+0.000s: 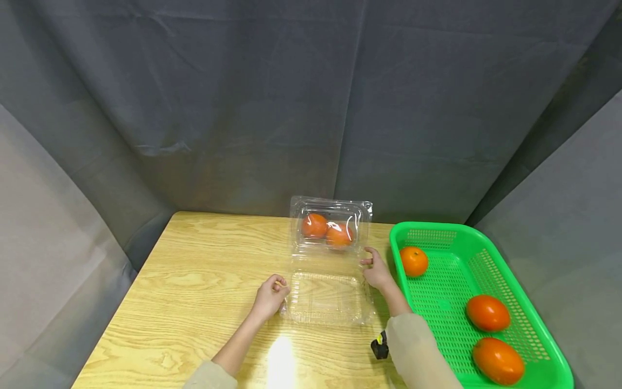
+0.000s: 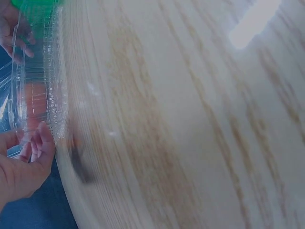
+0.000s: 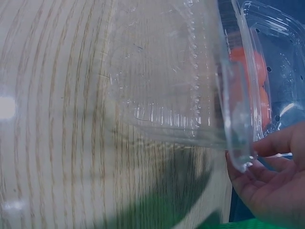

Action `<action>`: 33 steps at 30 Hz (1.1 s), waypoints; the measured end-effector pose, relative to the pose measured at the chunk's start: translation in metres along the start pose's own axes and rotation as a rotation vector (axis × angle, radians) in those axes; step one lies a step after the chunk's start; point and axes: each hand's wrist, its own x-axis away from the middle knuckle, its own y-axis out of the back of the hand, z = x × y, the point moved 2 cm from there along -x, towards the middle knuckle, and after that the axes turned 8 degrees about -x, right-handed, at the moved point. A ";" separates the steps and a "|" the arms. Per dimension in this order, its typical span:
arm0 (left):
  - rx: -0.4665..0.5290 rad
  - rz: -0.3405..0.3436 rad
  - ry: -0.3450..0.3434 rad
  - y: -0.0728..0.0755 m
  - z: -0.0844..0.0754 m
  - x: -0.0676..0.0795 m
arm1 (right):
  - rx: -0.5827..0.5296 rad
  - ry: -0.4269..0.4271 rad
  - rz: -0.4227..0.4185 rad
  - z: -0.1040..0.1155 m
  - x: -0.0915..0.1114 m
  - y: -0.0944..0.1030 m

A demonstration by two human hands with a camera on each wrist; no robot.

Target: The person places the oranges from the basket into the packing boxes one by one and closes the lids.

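In the head view a clear plastic clamshell box (image 1: 326, 299) stands unfolded on the wooden table, its near half showing bare tabletop through it. At its left edge my left hand (image 1: 272, 297) pinches the plastic between thumb and fingers. My right hand (image 1: 378, 270) holds the right edge farther back; in the right wrist view its thumb and fingers (image 3: 243, 179) grip a corner of the raised clear flap (image 3: 236, 112). Just behind is a second clear box (image 1: 364, 213) with two orange-red fruits (image 1: 315, 226) inside, seen partly through the plastic.
A green plastic basket (image 1: 439, 319) stands at the right, close to my right forearm. It holds an orange (image 1: 414, 261) and two oval orange-red fruits (image 1: 488, 313). A small black object (image 1: 380, 346) is by my right sleeve. Grey curtains (image 1: 252, 108) hang behind the wooden table (image 1: 194, 281).
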 end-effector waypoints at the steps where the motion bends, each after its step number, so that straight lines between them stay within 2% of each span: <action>1: -0.004 -0.001 -0.009 0.000 0.000 0.000 | 0.005 -0.005 0.000 0.000 0.000 0.000; 7: -0.040 -0.011 -0.047 -0.002 -0.002 0.002 | 0.115 0.004 -0.013 0.003 0.001 -0.001; 11: -0.100 -0.024 -0.059 -0.003 -0.003 0.003 | 0.195 -0.003 -0.005 0.009 0.004 -0.001; 17: -0.293 -0.075 -0.143 -0.004 -0.006 0.008 | 0.297 -0.014 0.010 0.023 0.010 -0.001; 23: -0.522 -0.169 -0.195 -0.007 -0.005 0.009 | 0.348 -0.003 0.036 0.039 0.017 0.003; 26: -0.614 -0.206 -0.215 -0.008 -0.005 0.010 | 0.376 0.034 0.050 0.048 0.022 0.008; 30: -0.709 -0.256 -0.279 -0.009 -0.006 0.011 | 0.405 0.116 0.055 0.059 0.029 0.017; 33: -0.765 -0.287 -0.319 -0.009 -0.007 0.011 | 0.390 0.141 0.079 0.066 0.034 0.026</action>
